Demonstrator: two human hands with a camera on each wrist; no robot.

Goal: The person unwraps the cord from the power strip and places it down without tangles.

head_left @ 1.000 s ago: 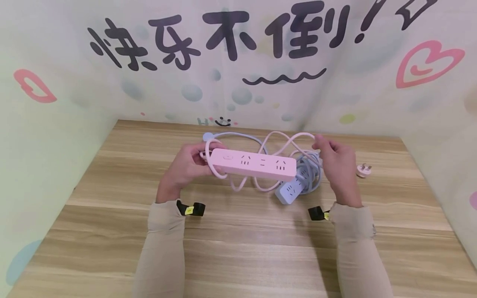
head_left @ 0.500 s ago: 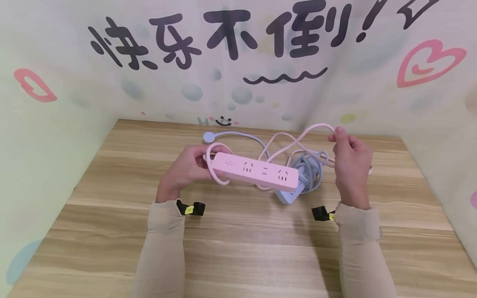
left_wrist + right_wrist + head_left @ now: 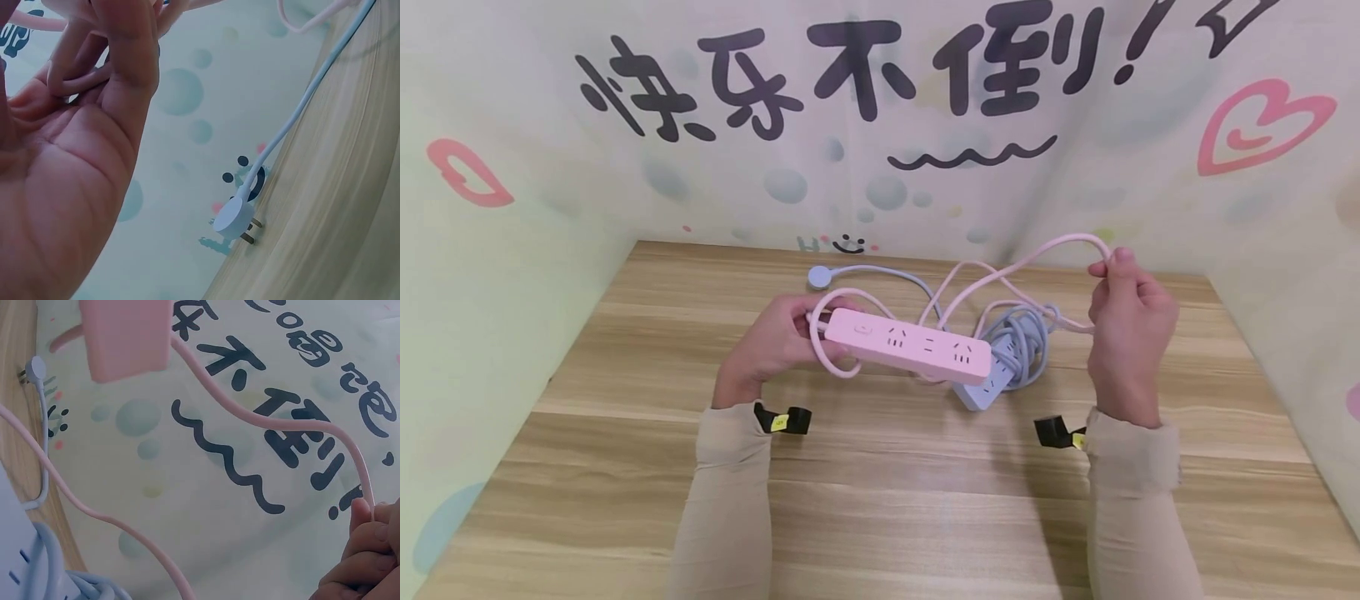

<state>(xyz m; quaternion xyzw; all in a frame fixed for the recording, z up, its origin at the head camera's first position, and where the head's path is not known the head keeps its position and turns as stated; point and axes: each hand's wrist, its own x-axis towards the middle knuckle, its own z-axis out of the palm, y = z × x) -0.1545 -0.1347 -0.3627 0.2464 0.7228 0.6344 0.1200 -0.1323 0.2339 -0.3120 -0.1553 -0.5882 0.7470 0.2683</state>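
Note:
My left hand [image 3: 769, 343] grips the left end of a pink power strip [image 3: 910, 343], held above the table with its sockets facing me. A pink cord [image 3: 1018, 265] loops around that end and arches to the right. Farther right, my right hand [image 3: 1133, 337] pinches the cord between thumb and fingers; the right wrist view shows the cord [image 3: 281, 424] running from behind the strip to these fingers. Behind the pink strip's right end lies a light blue power strip [image 3: 976, 394], its blue cord [image 3: 1039, 350] wound round it. The pink plug is out of sight.
A blue round plug [image 3: 818, 277] lies near the table's back edge, its prongs visible in the left wrist view. The wood-grain table [image 3: 880, 508] meets a printed cloth backdrop [image 3: 715, 192]. Black wrist cameras [image 3: 1051, 431] jut inward from the sleeves.
My right hand has moved right, drawing the pink cord into a higher, wider arch. The pink strip has tilted slightly, its right end lower. The pink plug seen earlier is now hidden.

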